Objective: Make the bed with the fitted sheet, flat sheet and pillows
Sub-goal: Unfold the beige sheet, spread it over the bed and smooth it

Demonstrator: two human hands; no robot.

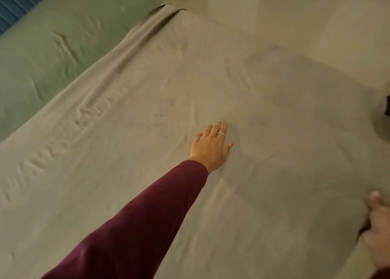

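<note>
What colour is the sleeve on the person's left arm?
Dark maroon; the sleeve shows clearly in the head view, reaching over the beige sheet.

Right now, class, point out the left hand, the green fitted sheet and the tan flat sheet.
left hand (pixel 210 146), head view, back of the hand.
green fitted sheet (pixel 63 46), head view, bare wrinkled middle.
tan flat sheet (pixel 147 88), head view, smooth spread area.

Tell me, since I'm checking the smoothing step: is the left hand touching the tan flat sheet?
Touching. In the head view the left hand lies palm down on the flat sheet, fingers straight, with no gap visible beneath it.
</note>
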